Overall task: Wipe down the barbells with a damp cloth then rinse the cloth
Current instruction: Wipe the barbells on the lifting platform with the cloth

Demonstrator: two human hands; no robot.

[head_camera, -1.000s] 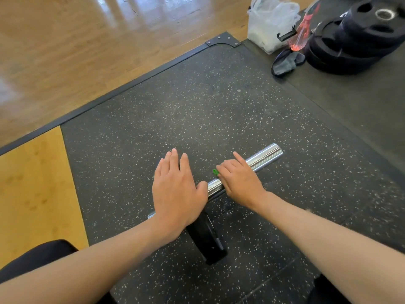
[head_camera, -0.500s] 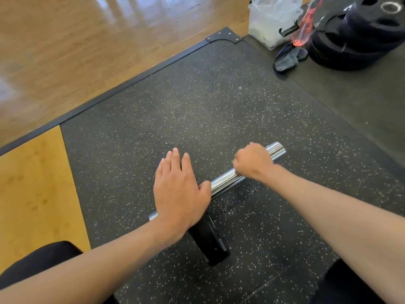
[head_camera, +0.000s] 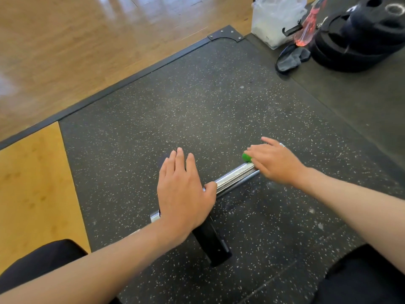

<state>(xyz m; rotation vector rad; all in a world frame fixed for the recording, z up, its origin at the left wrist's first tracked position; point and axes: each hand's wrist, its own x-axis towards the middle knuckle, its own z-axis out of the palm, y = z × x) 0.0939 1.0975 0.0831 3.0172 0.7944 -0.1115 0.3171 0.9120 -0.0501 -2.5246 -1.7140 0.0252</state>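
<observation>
A chrome barbell sleeve point(head_camera: 232, 178) lies on the speckled black rubber mat point(head_camera: 197, 106), running from lower left to upper right. A black plate point(head_camera: 212, 244) stands on the bar just below my left hand. My left hand point(head_camera: 184, 194) rests flat on the bar with straight fingers. My right hand point(head_camera: 276, 163) covers the sleeve's far end and holds a green cloth point(head_camera: 246, 157) against it. Only a small bit of the cloth peeks out under the fingers.
Black weight plates point(head_camera: 361, 40) are stacked at the top right, beside a white plastic-lined tub point(head_camera: 274, 20), a red spray bottle point(head_camera: 304, 31) and a dark rag point(head_camera: 289, 58). A metal edge strip point(head_camera: 131, 80) borders the mat; wood floor lies beyond, and a yellow panel point(head_camera: 32, 183) at left.
My right hand has slid with the green cloth along the sleeve from near the collar out to its far end. My left hand has stayed flat on the bar.
</observation>
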